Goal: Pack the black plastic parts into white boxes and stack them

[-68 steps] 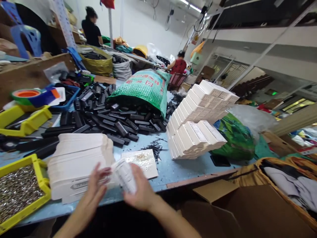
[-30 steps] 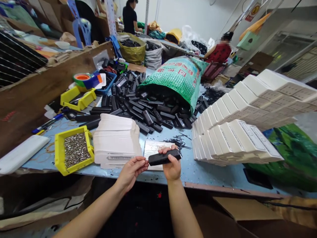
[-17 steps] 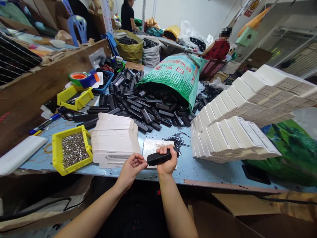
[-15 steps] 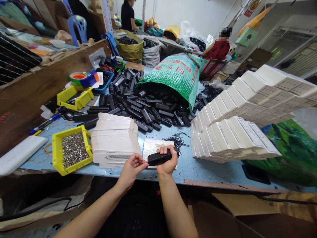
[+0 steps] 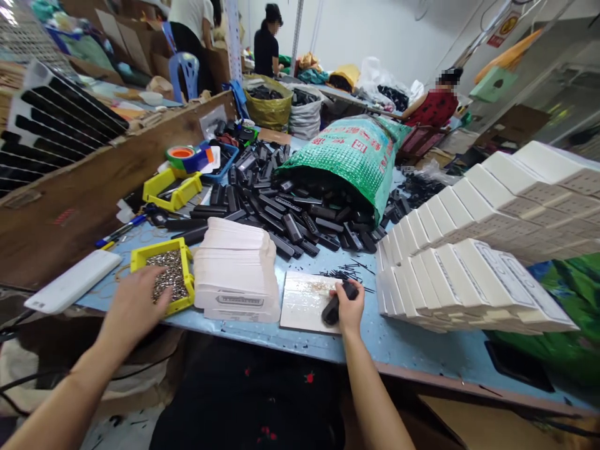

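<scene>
Right grip (image 5: pixel 351 306) closed around a black casing (image 5: pixel 330 311), held tilted over the right part of a white board (image 5: pixel 297 306) on the worktop (image 5: pixel 225 331); contact with the board unclear. Left grip (image 5: pixel 137 300) loosely spread over small metal parts (image 5: pixel 175 269) in the near-left yellow bin (image 5: pixel 189 281); touch cannot be told. White card stack (image 5: pixel 237 256) stands between bin and board.

Head-worn camera looks forward and down over the table (image 5: pixel 422 353)
</scene>
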